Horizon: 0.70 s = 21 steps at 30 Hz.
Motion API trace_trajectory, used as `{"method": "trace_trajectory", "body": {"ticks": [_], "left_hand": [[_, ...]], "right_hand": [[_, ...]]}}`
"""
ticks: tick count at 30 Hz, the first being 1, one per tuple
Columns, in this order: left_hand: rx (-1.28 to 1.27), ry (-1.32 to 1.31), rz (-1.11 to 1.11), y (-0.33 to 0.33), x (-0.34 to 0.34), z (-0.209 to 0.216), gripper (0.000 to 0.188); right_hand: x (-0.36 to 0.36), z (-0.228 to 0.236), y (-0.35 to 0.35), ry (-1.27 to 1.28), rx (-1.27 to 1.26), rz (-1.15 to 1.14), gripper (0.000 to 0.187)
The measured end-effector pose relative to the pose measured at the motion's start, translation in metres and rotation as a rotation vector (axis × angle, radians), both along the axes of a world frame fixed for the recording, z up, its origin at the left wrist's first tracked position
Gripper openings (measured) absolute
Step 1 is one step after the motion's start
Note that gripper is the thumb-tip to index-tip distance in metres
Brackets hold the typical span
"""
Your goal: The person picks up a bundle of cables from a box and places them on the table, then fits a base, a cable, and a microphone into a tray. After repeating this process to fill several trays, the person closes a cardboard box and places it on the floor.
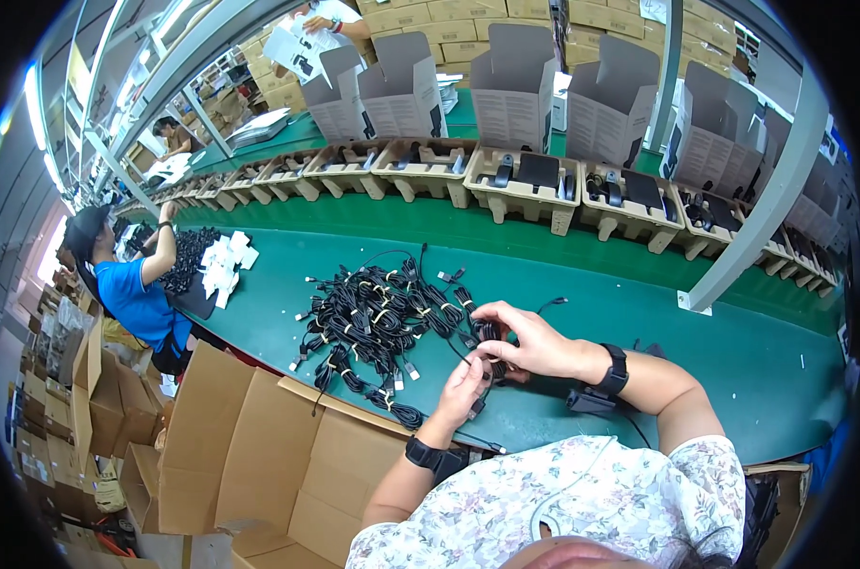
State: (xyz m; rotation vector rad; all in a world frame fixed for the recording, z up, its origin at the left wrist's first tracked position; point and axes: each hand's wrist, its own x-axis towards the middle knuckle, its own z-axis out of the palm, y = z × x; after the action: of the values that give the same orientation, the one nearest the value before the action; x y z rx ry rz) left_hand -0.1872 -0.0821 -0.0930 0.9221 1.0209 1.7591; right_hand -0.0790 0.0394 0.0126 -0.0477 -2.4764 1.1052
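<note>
Currently, the cable pile [359, 318] lies on the green bench [629, 294]. Just right of the pile, my right grip [536, 343] is closed around a coiled black cable [487, 331]. At the pile's near right side, my left grip [461, 391] is closed, thumb against fingers, on a black lead [459, 354]; I cannot tell whether this lead belongs to the same coil. Pulp trays [525, 204] stand beyond the pile; an open cardboard box [235, 460] stands on its near left side. I judge the step in hand to be two-handed dressing of one coil. Next, the move likely calls for turns held firmly together on the right, with the lead guided clear of the pile.
</note>
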Motion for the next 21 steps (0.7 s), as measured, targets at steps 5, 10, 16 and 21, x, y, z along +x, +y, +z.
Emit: {"method": "trace_trajectory", "body": {"ticks": [5,10,16,21], "left_hand": [[-0.034,-0.081,-0.256,-0.005,-0.003,-0.004,0.028],[-0.073,-0.173,-0.416,-0.006,-0.015,-0.011,0.025],[-0.078,-0.131,-0.259,-0.002,-0.017,0.001,0.025],[-0.032,-0.116,-0.107,-0.002,-0.018,0.005,0.025]], "right_hand": [[-0.005,-0.004,0.001,0.243,0.69,0.141,0.04],[0.007,-0.013,0.014,0.083,0.722,0.337,0.043],[0.008,0.015,0.028,-0.196,0.806,0.205,0.036],[-0.025,0.042,0.09,0.023,0.682,-0.338,0.026]]}}
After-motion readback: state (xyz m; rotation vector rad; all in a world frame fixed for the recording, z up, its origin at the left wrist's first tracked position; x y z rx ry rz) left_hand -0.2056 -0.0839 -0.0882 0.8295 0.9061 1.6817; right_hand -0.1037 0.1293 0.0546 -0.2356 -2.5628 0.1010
